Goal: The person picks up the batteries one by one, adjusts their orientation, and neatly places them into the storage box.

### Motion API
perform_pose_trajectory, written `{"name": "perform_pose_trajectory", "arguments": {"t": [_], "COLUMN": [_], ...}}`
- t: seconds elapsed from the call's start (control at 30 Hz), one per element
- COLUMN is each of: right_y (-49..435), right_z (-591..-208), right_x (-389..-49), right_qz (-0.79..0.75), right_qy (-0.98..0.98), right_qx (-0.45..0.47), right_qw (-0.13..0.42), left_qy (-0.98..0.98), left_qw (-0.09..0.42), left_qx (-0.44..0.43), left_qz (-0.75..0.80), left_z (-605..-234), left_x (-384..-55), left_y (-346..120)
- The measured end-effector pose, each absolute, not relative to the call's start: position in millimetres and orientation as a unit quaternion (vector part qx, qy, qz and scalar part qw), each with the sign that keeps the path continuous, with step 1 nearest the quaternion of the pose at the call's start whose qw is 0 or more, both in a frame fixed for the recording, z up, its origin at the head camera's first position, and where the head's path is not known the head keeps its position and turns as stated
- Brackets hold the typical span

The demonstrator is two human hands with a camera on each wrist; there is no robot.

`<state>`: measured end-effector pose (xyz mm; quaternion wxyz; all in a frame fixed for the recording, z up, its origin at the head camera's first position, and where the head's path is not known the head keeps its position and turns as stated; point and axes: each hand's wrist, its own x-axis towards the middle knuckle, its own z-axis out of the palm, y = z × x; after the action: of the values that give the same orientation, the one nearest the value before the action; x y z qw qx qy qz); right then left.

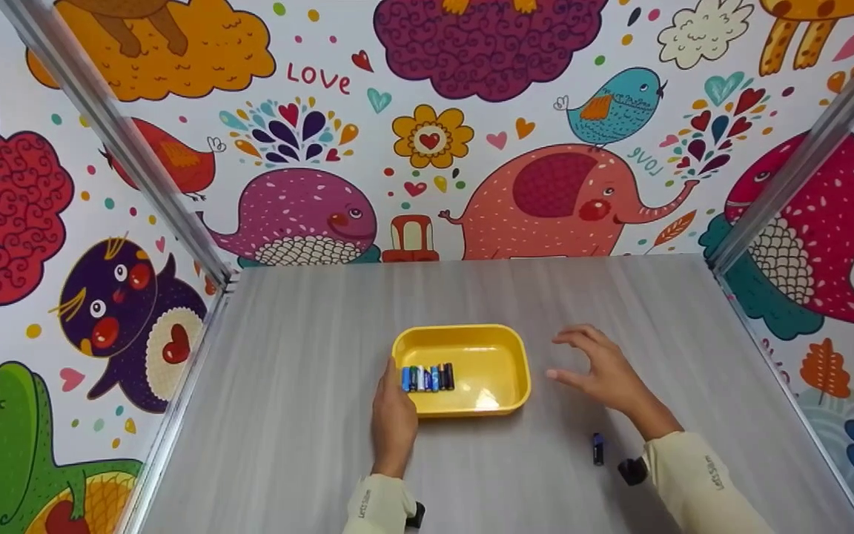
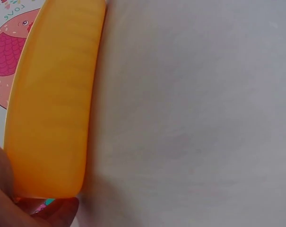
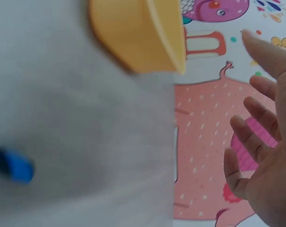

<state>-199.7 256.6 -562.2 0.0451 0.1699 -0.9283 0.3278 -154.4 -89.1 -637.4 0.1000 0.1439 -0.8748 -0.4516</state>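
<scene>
A yellow plastic tray (image 1: 494, 371) lies on the table, a row of several batteries (image 1: 427, 378) side by side at its left end. My left hand (image 1: 395, 423) holds the tray's left end; in the left wrist view its digits are at the rim and the end wall of the tray (image 2: 53, 109). To the right, my right hand (image 1: 608, 374) hovers apart from the tray, thumb and fingers spread with nothing between them. One dark battery with a blue-purple end (image 1: 598, 449) lies loose on the table below that hand. It shows blurred, blue end foremost (image 3: 20, 166), in the right wrist view.
The grey wood-grain table (image 1: 286, 415) is bounded by white walls (image 1: 442, 67) printed with cartoon animals. Metal posts (image 1: 790, 156) stand at the corners. Each wrist wears a black device, such as the right one (image 1: 632, 470).
</scene>
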Motion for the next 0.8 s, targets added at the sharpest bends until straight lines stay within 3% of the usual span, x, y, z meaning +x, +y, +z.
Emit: {"name": "perform_pose_trajectory", "arguments": {"t": [0.8], "right_y": [335.0], "right_z": [-625.8], "right_x": [-154.3], "right_qz": [0.328], "right_qy": [-0.916], "right_qx": [0.229], "right_qw": [0.032], "left_qy": [-0.871], "left_qw": [0.096], "left_qx": [0.155], "left_qz": [-0.456], "left_z": [-638.1], "left_x": [-154.5], "left_y": [-88.9]}}
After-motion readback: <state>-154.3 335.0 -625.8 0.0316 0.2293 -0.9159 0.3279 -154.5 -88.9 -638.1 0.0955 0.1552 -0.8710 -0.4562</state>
